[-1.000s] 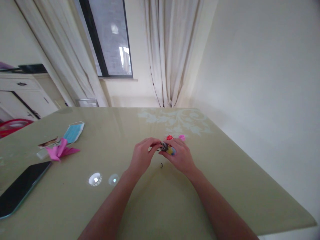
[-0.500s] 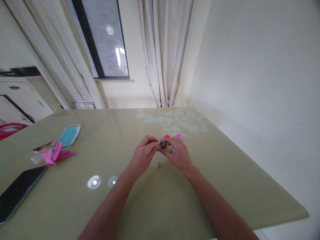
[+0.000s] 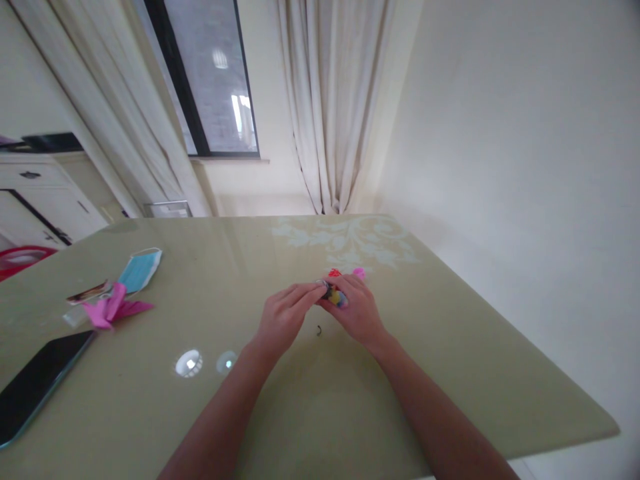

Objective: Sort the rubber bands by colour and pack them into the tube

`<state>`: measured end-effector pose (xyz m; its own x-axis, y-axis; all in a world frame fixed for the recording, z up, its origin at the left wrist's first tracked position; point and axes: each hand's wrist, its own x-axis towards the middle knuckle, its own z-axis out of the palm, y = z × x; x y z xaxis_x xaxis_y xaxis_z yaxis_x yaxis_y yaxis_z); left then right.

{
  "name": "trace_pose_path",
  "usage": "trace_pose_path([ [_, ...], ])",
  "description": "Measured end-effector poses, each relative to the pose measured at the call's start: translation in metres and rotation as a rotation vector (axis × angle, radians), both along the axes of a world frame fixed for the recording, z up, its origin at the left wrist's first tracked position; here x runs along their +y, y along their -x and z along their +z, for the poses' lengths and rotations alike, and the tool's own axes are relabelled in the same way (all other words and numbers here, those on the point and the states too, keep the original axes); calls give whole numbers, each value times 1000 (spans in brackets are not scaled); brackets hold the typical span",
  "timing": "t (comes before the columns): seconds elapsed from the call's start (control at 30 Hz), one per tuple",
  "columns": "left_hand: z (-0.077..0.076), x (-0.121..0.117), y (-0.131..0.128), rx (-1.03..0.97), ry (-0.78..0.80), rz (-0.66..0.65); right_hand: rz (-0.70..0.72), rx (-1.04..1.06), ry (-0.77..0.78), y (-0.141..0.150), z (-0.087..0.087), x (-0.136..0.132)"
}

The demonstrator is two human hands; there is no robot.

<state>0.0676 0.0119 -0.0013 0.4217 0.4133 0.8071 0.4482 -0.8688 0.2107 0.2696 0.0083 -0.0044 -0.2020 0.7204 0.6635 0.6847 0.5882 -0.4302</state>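
1. Where the desk (image 3: 475,380) runs out to my left, a dark-screened phone (image 3: 43,383) lies slantwise; no brand shows on it.
2. Next along: a pink folded shape (image 3: 115,309), apparently paper, with a blue face mask (image 3: 140,271) just behind it. I can read no lettering on either.
3. Left hand (image 3: 286,312): fingers close together, tips laid over the dark left end of a small multicoloured item (image 3: 340,299). Whether they pinch it or merely cover it, I cannot tell.
4. On the desktop, nearer the person than the item, a small dark curl (image 3: 319,331), touched by neither hand.
5. Item: between the two hands, to the right of the left one. Long axis appears to run from the left fingertips, slightly down, into the right palm. Yellow and blue patches visible; no legible label.
6. Behind it, a red piece (image 3: 335,272).
7. Right hand (image 3: 359,312): clamped around the item, thumb beneath; the nearer of the two, holding most of its length.
8. Just beyond its knuckles, a pink piece (image 3: 359,272).
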Motion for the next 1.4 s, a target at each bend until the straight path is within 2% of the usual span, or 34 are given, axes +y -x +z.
trace_pose_path([
  [0.13,-1,4,0,-67,31,5,-3,134,6,-2,5,1],
  [0.27,-13,12,-5,-134,222,103,-75,259,24,-9,8,5],
  [0.4,-31,14,-19,59,390,118,-168,391,54,-20,8,12],
  [0.53,-41,10,-42,266,479,100,-219,461,66,-30,11,18],
  [0.73,-50,13,-65,295,494,153,-270,517,54,-35,15,19],
  [0.9,-59,15,-67,295,471,205,-249,476,39,-32,12,18],
  [1.03,-60,14,-63,342,408,258,-244,433,22,-30,11,17],
  [1.13,-56,14,-56,272,441,281,-231,413,18,-29,10,15],
  [1.3,-44,20,-35,-61,649,248,-206,348,13,-27,8,14],
  [1.4,-39,27,-22,-233,745,196,-172,238,17,-27,5,14],
])
